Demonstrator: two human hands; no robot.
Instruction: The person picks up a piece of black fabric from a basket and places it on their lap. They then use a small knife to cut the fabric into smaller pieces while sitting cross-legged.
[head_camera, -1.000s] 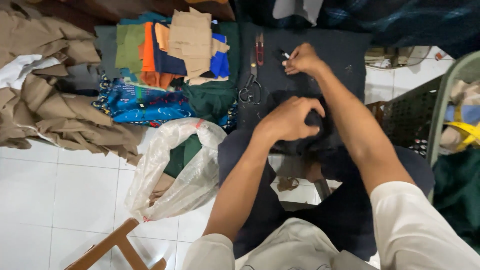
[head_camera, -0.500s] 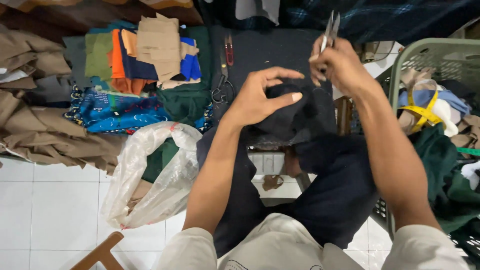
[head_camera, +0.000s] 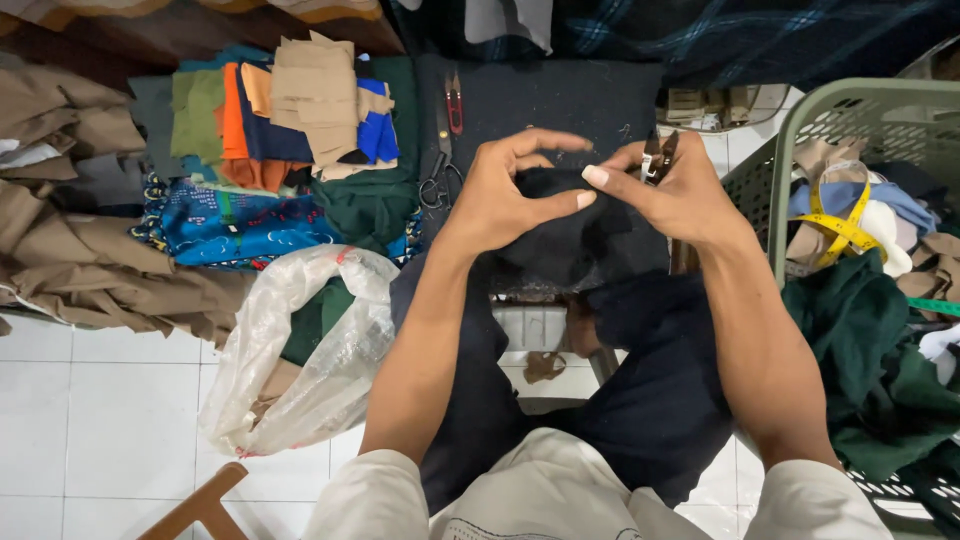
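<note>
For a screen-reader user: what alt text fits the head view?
Seen from above, a left hand pinches a dark cloth while the right hand holds small snips against it. Stacked fabric pieces lie at left, a green basket at right.

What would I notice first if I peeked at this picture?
Two bare hands meet in the middle: the left hand pinches a dark cloth, and the right hand holds a small metal cutting tool. At upper left lies a bright stack of fabric pieces. On the right, a green basket holds a yellow measuring tape.
</note>
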